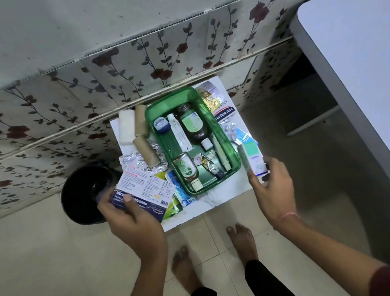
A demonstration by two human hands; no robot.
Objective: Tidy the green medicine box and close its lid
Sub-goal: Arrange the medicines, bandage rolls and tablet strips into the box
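The green medicine box [149, 119] lies open on a small white table [209, 204], holding a dark bottle [192, 122], a white tube [178, 132], a small antiseptic bottle [186, 170] and sachets. No lid shows. My left hand [131, 219] grips a blue and white dressings carton [141, 190] at the table's left front corner. My right hand [271, 181] holds a small white and green medicine carton [254, 158] upright just right of the box's near corner.
Bandage rolls [142, 137], a white pad [124, 127], foil blister strips [135, 158] and a plaster pack [224, 114] lie around the box. A black bin [79, 194] stands left of the table, a grey tabletop [372, 80] at right. My bare feet [215, 254] are below.
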